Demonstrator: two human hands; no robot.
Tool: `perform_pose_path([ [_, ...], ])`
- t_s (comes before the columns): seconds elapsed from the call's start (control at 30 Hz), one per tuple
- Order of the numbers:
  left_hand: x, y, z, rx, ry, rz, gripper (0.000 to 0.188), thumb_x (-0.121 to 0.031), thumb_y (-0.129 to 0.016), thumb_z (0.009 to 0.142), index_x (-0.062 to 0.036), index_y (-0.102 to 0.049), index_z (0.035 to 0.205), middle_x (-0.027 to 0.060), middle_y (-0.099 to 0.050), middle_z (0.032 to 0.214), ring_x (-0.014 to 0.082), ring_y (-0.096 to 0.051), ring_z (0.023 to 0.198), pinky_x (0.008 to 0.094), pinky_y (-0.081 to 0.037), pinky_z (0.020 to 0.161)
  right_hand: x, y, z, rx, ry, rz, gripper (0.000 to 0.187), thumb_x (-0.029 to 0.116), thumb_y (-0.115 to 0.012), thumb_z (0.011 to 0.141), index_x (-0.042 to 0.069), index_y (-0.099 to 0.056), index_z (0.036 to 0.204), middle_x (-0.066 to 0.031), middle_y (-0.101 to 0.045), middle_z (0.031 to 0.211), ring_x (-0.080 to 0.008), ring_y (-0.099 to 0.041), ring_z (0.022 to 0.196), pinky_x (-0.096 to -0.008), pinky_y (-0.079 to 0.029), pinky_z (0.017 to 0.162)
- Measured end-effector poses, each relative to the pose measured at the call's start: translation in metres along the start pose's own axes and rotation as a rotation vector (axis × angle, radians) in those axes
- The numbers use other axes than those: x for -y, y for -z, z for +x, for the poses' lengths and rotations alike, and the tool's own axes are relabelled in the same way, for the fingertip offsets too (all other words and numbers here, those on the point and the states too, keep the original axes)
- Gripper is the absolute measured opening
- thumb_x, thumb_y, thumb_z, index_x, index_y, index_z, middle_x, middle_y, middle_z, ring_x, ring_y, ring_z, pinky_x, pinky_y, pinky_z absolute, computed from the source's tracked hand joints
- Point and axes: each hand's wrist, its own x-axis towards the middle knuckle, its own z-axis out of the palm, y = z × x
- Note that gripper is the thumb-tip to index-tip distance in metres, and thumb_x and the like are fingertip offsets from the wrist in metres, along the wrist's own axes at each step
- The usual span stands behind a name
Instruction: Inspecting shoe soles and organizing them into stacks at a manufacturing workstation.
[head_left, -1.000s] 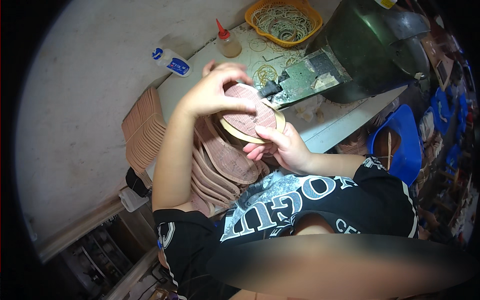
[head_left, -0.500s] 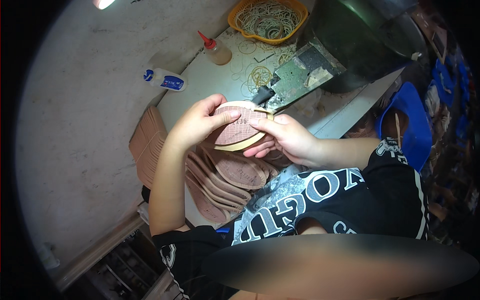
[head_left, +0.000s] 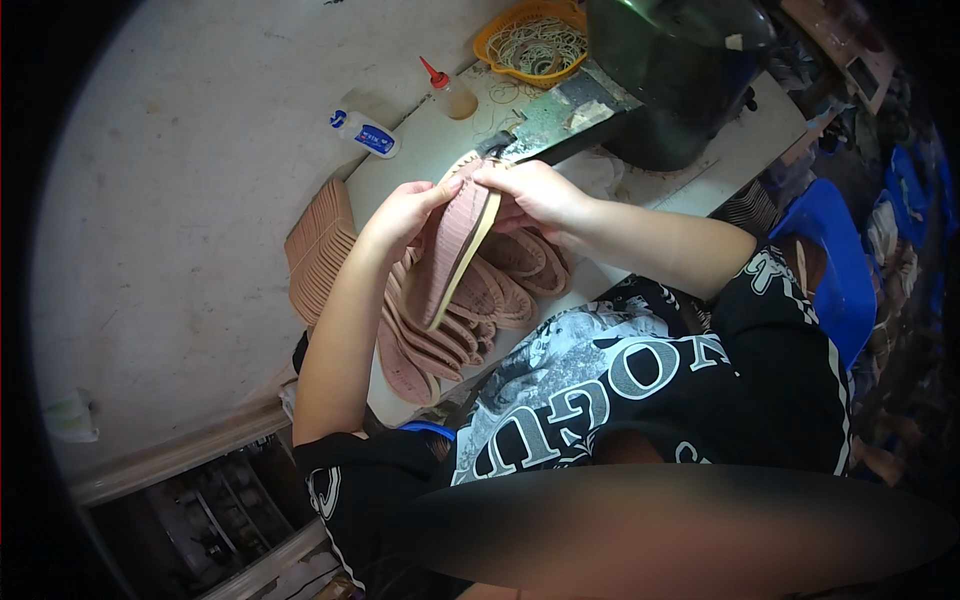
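A pink shoe insole [head_left: 453, 245] with a pale yellow edge is held between my two hands, tilted so its long side shows. My left hand [head_left: 408, 212] grips it from the left, thumb on the pink face near the upper end. My right hand [head_left: 540, 198] pinches the upper right edge, its other fingers partly hidden behind. This upper end is at the dark tip of a machine's green metal arm [head_left: 575, 108]; whether they touch, I cannot tell. Below my hands lie several more pink insoles [head_left: 410, 365], overlapping on the white table [head_left: 395, 405].
A bundle of tan insoles [head_left: 318, 255] leans by the wall. Behind stand a white and blue bottle [head_left: 365, 133], a red-tipped squeeze bottle [head_left: 455, 98] and an orange basket [head_left: 530, 72] of pale cords. The machine's dark body [head_left: 680, 90] and a blue bin [head_left: 825, 270] are at right.
My hands have turned the insole from nearly flat and crosswise to a steep tilt, its lower end now pointing down toward me. The view has shifted somewhat.
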Motion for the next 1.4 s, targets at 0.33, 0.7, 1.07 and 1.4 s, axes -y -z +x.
perform_pose_path([
  [0.33, -0.013, -0.035, -0.015, -0.030, 0.181, -0.146, 0.055, -0.054, -0.055, 0.090, -0.0016, -0.062, 0.105, 0.0138, -0.068, 0.080, 0.0213, -0.068, 0.061, 0.0335, -0.057, 0.058, -0.030, 0.036, -0.029, 0.238, 0.051, -0.309, 0.036, 0.028, -0.069, 0.087, 0.001, -0.065, 0.111, -0.0051, -0.068, 0.097, -0.0106, -0.063, 0.080, -0.0246, -0.051, 0.070],
  [0.7, 0.003, -0.040, -0.012, -0.128, 0.002, -0.330, 0.032, -0.031, -0.080, 0.078, -0.0055, -0.061, 0.071, -0.0023, -0.047, 0.047, 0.0083, -0.040, 0.035, 0.0227, -0.042, 0.041, -0.021, 0.048, 0.002, 0.263, 0.066, -0.140, 0.029, 0.017, -0.066, 0.089, -0.005, -0.065, 0.108, -0.0106, -0.069, 0.097, -0.0134, -0.065, 0.085, -0.0279, -0.052, 0.079],
  [1.07, 0.001, -0.030, 0.001, -0.304, -0.040, -0.331, 0.036, -0.036, -0.079, 0.078, -0.0068, -0.058, 0.072, -0.0045, -0.045, 0.051, 0.0058, -0.038, 0.038, 0.0215, -0.041, 0.042, -0.031, 0.052, -0.026, 0.326, -0.038, -0.034, 0.036, 0.023, -0.065, 0.090, -0.005, -0.061, 0.112, -0.0113, -0.068, 0.100, -0.0157, -0.067, 0.087, -0.0280, -0.055, 0.075],
  [1.4, -0.008, -0.006, 0.023, -0.269, 0.029, -0.302, 0.041, -0.044, -0.074, 0.081, -0.0051, -0.060, 0.078, -0.0016, -0.051, 0.052, 0.0068, -0.039, 0.037, 0.0253, -0.047, 0.045, -0.035, 0.015, -0.044, 0.196, 0.131, 0.140, 0.030, 0.019, -0.060, 0.092, -0.007, -0.062, 0.107, -0.0142, -0.069, 0.090, -0.0171, -0.069, 0.071, -0.0261, -0.056, 0.069],
])
